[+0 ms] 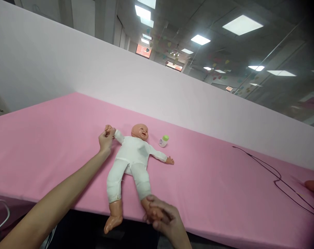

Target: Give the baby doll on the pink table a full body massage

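A baby doll point(133, 152) in a white cloth suit lies on its back on the pink-covered table point(206, 186), arms spread and bare feet toward me. My left hand point(105, 138) pinches the doll's hand at the left of the view. Around the doll's foot at the right, my right hand point(169, 219) has its fingers curled, with the toes partly hidden. The doll's other foot hangs at the table's front edge. A small clear bottle with a green cap point(163, 141) stands beside the doll's head, apart from both hands.
A thin black cable point(272, 167) runs across the right part of the table. An orange-brown object point(313, 186) sits at the far right edge, partly cut off. A white partition point(151, 91) rises behind the table. A white cable point(6, 211) hangs at the lower left.
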{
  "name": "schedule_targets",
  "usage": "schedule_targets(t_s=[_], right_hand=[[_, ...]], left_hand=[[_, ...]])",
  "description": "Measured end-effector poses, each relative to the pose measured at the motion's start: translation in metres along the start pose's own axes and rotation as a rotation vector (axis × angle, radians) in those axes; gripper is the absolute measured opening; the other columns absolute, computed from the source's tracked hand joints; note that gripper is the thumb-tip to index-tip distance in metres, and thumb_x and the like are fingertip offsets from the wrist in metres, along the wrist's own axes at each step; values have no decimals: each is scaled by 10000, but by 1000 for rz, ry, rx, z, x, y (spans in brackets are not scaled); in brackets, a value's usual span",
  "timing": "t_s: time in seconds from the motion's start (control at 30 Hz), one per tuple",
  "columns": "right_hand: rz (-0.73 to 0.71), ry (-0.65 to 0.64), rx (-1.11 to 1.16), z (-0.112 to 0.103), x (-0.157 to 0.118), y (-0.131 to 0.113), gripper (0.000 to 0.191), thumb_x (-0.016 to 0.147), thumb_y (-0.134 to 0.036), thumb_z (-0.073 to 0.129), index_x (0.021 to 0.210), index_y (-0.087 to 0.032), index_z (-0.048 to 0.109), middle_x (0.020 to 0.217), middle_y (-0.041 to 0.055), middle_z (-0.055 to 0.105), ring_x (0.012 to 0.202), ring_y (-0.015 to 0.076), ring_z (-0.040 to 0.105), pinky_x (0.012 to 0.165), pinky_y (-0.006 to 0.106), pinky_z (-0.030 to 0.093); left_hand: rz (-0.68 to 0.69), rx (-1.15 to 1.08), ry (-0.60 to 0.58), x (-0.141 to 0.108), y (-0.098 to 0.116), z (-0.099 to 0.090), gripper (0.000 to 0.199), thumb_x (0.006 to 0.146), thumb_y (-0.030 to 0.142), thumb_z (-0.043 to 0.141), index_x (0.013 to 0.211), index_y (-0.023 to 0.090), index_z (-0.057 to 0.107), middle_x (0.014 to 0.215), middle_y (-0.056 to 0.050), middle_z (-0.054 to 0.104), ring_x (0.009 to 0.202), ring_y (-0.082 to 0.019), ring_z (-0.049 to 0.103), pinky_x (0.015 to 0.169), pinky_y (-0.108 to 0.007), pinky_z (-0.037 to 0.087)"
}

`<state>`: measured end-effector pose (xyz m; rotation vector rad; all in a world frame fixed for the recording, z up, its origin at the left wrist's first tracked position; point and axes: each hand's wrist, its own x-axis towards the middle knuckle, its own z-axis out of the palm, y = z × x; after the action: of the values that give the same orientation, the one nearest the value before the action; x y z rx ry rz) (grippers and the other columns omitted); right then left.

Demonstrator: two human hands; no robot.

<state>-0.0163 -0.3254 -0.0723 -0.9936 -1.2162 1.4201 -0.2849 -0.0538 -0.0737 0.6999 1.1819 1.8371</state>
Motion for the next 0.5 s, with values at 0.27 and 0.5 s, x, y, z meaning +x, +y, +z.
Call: schedule_targets(t_s=[0.27, 0.5], right_hand=[[-63, 4, 164, -7, 3, 35, 472, 631, -384, 983, 1066, -305, 818, 1343, 107, 687, 804, 251, 772, 738, 399, 630], [-98, 221, 21, 29, 94, -29, 514, 738, -412, 911, 1191, -209, 775, 1425, 152, 643, 835, 256, 777, 823, 429, 644]], left_hand=[[-56, -80, 66, 3, 2, 0, 318, 739, 435, 822, 746, 161, 661, 755, -1, 627, 723, -144, 608, 733, -304, 553], [267, 288, -328, -33, 1, 7, 317, 771, 454, 824, 705, 185, 671, 697, 4, 663, 653, -152, 596, 628, -276, 464]])
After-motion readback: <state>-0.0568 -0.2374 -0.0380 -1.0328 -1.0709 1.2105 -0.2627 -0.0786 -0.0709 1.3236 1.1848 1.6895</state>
